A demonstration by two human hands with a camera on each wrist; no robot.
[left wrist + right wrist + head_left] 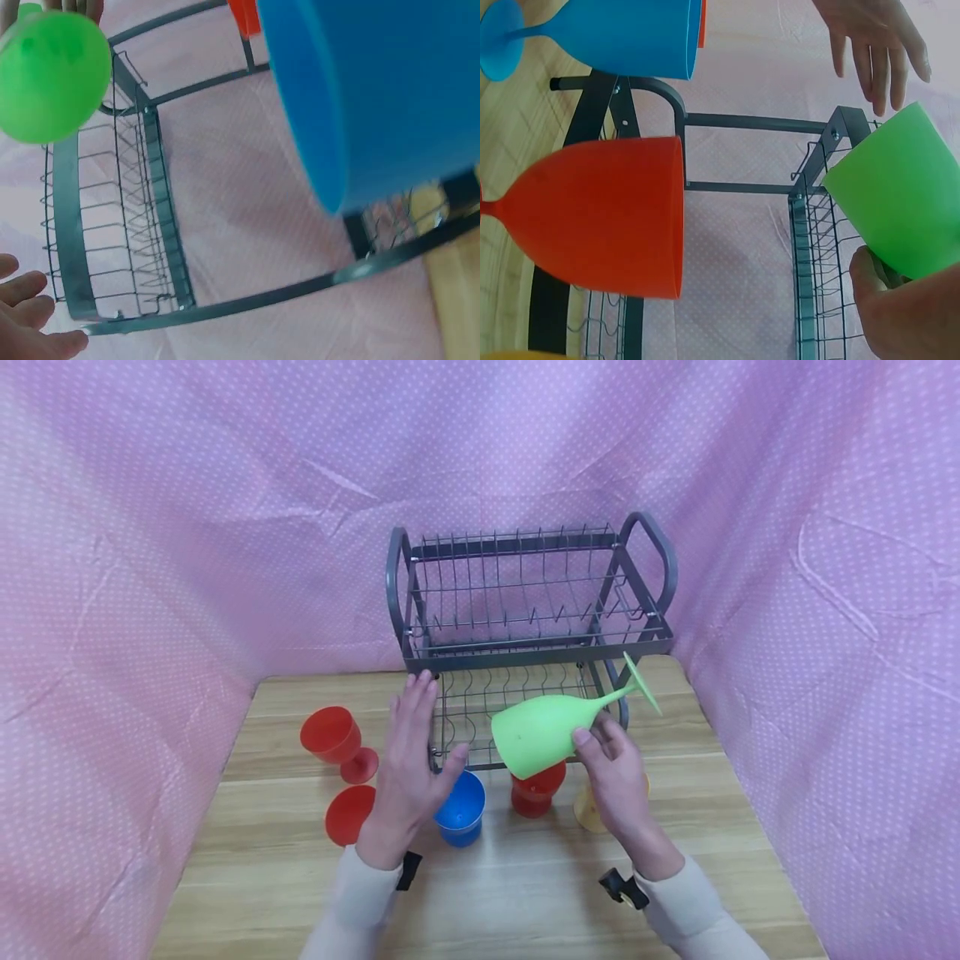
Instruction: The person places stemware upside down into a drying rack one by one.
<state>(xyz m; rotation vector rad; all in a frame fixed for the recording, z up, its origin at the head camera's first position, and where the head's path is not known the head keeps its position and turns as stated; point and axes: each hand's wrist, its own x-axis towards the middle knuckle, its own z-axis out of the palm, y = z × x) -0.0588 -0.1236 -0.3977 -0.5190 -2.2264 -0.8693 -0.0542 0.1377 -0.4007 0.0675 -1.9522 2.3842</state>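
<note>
Your right grip [618, 781] clamps the tilted green goblet [536, 735], left grip [411, 768] straight and empty; likely mid-air reorienting, so next move needs clearance from the rack [525, 656].

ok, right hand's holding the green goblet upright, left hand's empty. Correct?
Not upright: the head view shows the green goblet tipped sideways, mouth to the left and foot to the right. The rest stands: the right hand holds it, and the left hand is empty.

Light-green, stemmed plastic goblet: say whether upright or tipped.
Tipped: the right hand holds the goblet sideways, its rim left and foot right in the head view.
</note>
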